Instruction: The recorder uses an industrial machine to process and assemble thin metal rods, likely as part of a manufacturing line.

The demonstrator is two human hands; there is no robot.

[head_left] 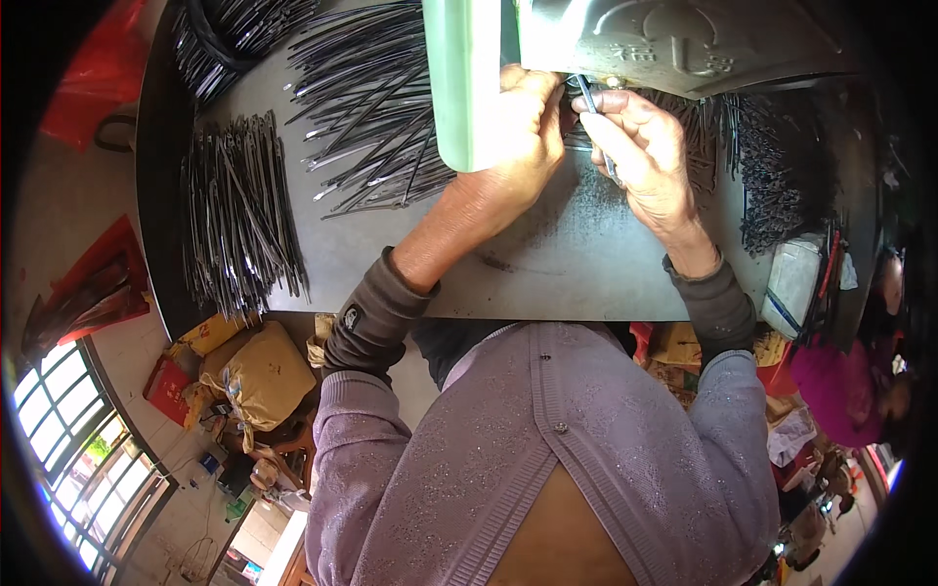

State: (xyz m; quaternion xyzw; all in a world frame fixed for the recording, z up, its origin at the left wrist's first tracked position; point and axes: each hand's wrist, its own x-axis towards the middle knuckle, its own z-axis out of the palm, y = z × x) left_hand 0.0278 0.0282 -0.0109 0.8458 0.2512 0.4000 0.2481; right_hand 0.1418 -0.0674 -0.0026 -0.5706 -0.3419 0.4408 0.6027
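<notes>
My right hand (650, 146) is closed round a slim, grey metal rod-like tool (598, 127), which slants down between thumb and fingers. I cannot tell its exact kind. Just left of it, my left hand (528, 127) is closed, its fingertips pinched together close to the tool's upper end. Whatever those fingertips hold is hidden by the hand and strong glare. Both hands are above the grey worktable (440, 278), under a lamp with a pale green shade (452, 98) and an embossed metal panel (684, 44).
Thin black strips lie in a left bundle (239, 210) and a spread middle pile (376, 112). A dark heap of thin pieces (777, 181) sits at the right, near a whitish box (793, 278). A yellow sack (269, 376) stands below the table's left side.
</notes>
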